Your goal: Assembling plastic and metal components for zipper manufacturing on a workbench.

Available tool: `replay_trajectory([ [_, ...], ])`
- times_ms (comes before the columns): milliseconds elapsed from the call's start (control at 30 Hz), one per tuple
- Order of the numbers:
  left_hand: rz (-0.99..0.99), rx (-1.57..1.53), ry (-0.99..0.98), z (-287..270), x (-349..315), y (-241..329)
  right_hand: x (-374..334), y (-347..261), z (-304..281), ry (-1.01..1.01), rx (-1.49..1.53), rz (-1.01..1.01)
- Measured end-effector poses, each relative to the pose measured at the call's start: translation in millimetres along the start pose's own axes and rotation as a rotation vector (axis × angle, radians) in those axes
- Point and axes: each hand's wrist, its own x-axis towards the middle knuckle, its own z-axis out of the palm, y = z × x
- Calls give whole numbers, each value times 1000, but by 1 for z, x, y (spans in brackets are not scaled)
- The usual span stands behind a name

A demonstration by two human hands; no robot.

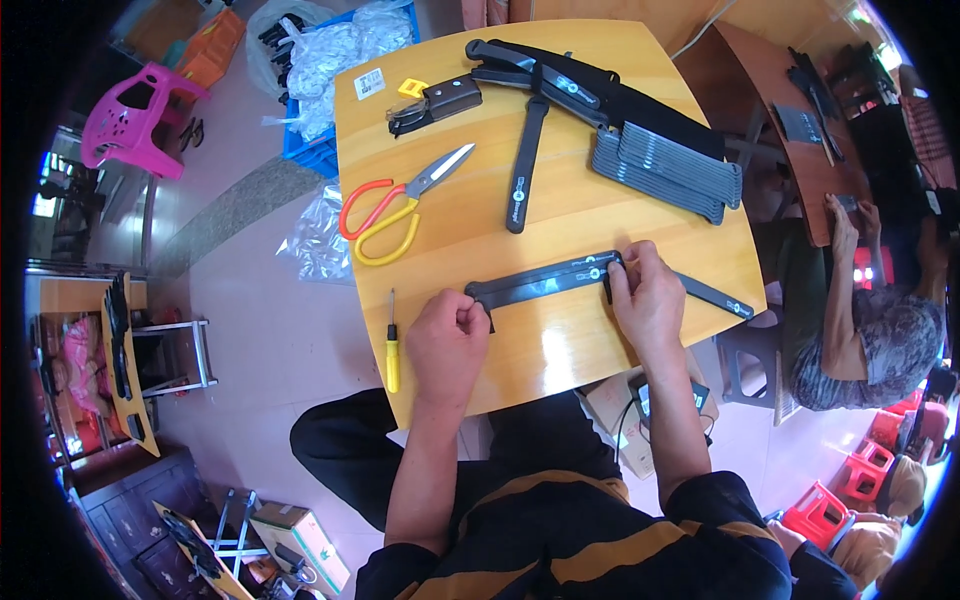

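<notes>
A pair of flat black straps (545, 280) with small pale printed marks lies side by side across the near part of the wooden table (440, 250). My left hand (447, 338) is closed at their left end, fingers curled. At the right end, my right hand (650, 298) pinches the straps between thumb and fingers. Another black strap (715, 296) sticks out to the right from behind my right hand. Farther back, a single strap (525, 165) lies lengthwise, beside a neat stack of dark grey straps (665, 172). More black straps (540, 78) are piled at the far edge.
Scissors (410, 205) with red and yellow handles and a yellow-handled screwdriver (392, 355) lie on the left. Behind them are a brown-and-black object (450, 98) and a yellow plastic piece (412, 88). A blue crate (310, 150) holds plastic bags. Another person (860, 340) sits at right.
</notes>
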Motion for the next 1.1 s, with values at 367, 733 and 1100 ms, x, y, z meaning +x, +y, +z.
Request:
replay_trajectory([
  [367, 38, 73, -6, -2, 1, 1, -59, -46, 29, -262, 81, -689],
  [733, 74, 73, -1, 0, 1, -3, -60, -31, 32, -468, -114, -621],
  [1100, 90, 98, -9, -4, 1, 2, -45, 10, 2, -369, -322, -520],
])
